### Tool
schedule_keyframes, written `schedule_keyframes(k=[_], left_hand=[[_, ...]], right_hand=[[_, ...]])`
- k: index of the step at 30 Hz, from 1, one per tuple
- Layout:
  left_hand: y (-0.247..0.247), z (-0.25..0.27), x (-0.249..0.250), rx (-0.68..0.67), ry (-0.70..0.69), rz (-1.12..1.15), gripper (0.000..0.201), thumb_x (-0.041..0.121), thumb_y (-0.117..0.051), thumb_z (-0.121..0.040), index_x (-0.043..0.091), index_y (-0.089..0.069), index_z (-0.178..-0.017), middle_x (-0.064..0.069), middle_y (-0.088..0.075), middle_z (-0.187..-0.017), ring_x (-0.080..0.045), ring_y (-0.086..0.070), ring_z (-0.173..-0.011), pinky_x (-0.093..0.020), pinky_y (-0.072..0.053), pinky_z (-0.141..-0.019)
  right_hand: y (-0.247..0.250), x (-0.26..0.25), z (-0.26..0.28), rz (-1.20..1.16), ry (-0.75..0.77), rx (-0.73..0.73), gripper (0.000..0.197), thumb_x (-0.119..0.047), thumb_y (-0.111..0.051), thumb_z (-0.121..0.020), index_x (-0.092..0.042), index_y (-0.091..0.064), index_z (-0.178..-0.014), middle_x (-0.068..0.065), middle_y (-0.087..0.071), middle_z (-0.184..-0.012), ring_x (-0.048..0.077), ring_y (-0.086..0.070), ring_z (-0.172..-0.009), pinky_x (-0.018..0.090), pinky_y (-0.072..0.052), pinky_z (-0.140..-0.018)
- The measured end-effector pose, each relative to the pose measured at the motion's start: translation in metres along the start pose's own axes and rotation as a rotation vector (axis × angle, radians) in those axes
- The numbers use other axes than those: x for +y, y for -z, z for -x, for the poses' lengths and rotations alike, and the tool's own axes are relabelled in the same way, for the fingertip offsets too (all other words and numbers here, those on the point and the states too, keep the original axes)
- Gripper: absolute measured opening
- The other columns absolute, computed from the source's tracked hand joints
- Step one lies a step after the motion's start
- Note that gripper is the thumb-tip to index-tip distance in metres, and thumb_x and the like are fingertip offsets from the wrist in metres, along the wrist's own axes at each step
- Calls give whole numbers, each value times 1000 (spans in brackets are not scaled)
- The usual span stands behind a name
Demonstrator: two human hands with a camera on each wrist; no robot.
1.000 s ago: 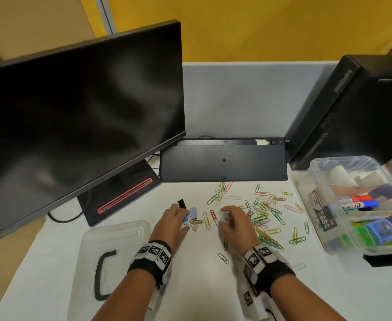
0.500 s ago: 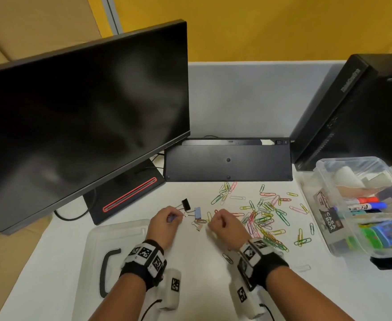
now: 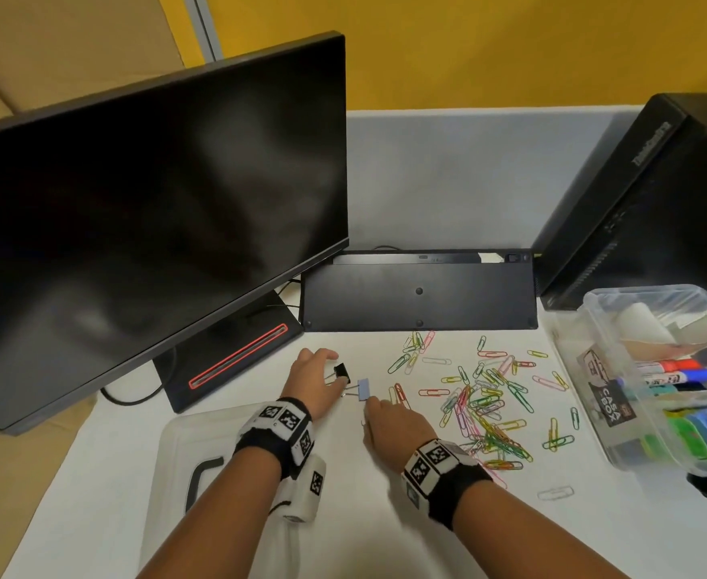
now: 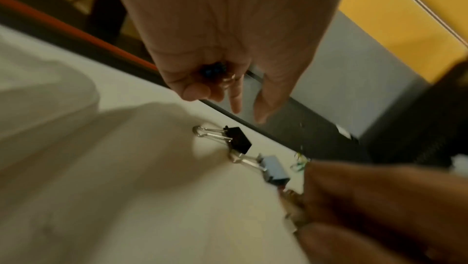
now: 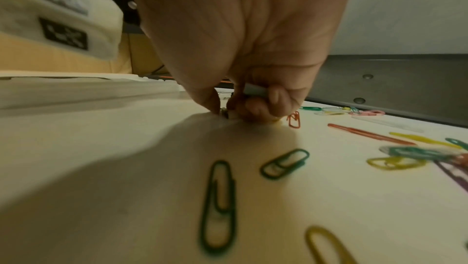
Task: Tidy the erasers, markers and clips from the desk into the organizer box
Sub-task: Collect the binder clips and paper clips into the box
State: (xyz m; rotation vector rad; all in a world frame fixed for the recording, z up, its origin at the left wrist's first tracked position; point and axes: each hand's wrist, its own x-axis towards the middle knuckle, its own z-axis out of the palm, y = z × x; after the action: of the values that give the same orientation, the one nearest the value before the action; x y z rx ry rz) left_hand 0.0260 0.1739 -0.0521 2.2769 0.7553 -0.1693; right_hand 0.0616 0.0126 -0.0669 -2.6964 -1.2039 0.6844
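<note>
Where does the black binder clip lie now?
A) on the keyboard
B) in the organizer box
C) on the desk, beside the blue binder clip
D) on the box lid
C: the black clip lies on the white desk next to the blue clip, under the left hand.

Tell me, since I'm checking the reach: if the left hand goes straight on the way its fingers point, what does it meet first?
Most likely the black binder clip, lying on the desk just past the left hand, whose fingertips hang above it. Depth is unclear; a higher path would reach the upturned keyboard.
</note>
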Motion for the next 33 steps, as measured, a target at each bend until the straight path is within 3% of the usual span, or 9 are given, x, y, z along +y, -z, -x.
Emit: schedule_keyframes(k=[7,11,14,18,21,23,27,30,33], left_hand=[[-7,-9,1,-20,-45,-190,33,27,-66,-84,17,-54,-114,-5,-46,-116,-22,-46,-112,-32,-42,-95],[-2,-4,0,19,20,-54,32,31,-61,-85,15,-55,-112,-4,-46,-114,-21,-50,-103,-30,-42,-91],[7,5,-5,37,75,162,23,29,-57,-89,15,-58,-108,-4,-49,-106,-20,-52,-93,-27,-39,-86],[17,21,-14,20,146,451,19,26,-55,-91,15,-62,-105,0,-61,-108,-13,-53,-91,-27,-41,-85],[21,35,-20,14,159,522,22,25,-54,-92,15,-62,-110,4,-61,-109,-12,-53,-91,-29,-42,-88],[21,42,-27,29,159,537,20,25,-54,-92,16,-62,-109,4,-62,-108,-13,-54,-94,-29,-43,-90],[21,49,-42,77,130,448,10,24,-59,-89,25,-63,-97,3,-58,-94,-19,-55,-90,-26,-44,-81],[21,55,-44,117,88,385,9,20,-61,-87,23,-62,-96,2,-41,-79,-15,-43,-72,-22,-38,-67],[24,59,-42,156,38,273,13,19,-62,-86,21,-60,-99,2,-39,-80,-11,-39,-65,-19,-34,-62]], right_hand=[[6,5,1,-119,-33,-31,28,-16,-39,-94,-11,-35,-121,4,-55,-82,24,-54,-67,32,-42,-59],[4,9,14,36,42,-27,31,-18,-39,-94,-8,-40,-123,10,-64,-95,31,-63,-79,31,-38,-61],[3,18,18,-47,-6,-47,26,-21,-36,-94,-10,-41,-117,4,-55,-77,27,-50,-65,31,-37,-60],[4,32,18,-748,-38,146,12,-11,-34,-88,-10,-45,-83,8,-50,-67,16,-39,-49,27,-32,-48],[14,39,17,-1602,-261,-49,14,-16,-41,-76,-10,-47,-64,16,-52,-58,21,-41,-44,23,-33,-41],[25,37,14,-1758,-310,-95,21,-19,-44,-82,-10,-48,-63,13,-49,-57,22,-43,-49,29,-34,-46],[42,23,-5,-1186,-281,50,30,-20,-39,-97,-13,-43,-68,4,-45,-61,17,-42,-52,30,-38,-52],[48,13,-20,-358,-86,51,20,-28,-34,-99,-11,-44,-95,3,-54,-75,21,-48,-65,33,-40,-64],[54,-1,-31,73,21,-56,34,-35,-39,-98,-11,-32,-121,9,-65,-94,30,-60,-79,34,-41,-66]])
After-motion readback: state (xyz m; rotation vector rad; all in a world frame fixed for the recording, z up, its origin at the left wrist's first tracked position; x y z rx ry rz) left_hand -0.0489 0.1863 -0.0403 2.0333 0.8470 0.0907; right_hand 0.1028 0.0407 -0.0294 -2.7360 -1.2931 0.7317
